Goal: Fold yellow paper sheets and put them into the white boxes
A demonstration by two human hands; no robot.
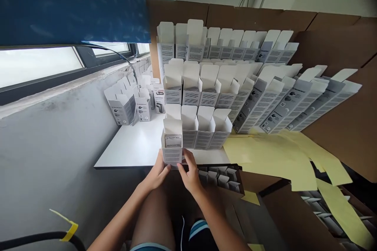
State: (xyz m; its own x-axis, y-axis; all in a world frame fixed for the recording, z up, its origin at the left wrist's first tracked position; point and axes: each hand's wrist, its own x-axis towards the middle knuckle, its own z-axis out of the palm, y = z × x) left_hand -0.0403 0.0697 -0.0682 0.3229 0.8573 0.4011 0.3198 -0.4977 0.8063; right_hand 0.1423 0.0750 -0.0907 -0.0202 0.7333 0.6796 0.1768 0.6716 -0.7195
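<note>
A small white and grey carton (172,156) stands upright at the front edge of the white table (129,141), its top flap raised. Inside its mouth shows a printed leaflet or insert (173,140). My left hand (156,174) grips the carton's lower left side, thumb at the front. On the opposite side my right hand (189,170) holds it, fingers along the right face and thumb at the bottom front. Right behind it is a short row of open cartons (205,137), the nearest one beside the held carton.
More open cartons (203,82) stand in rows behind, with taller grey ones (282,106) at right. At left, several cartons (120,106) stand by the wall. Yellow sheets (265,157) cover the right side. Below the edge sits a box of cartons (219,178).
</note>
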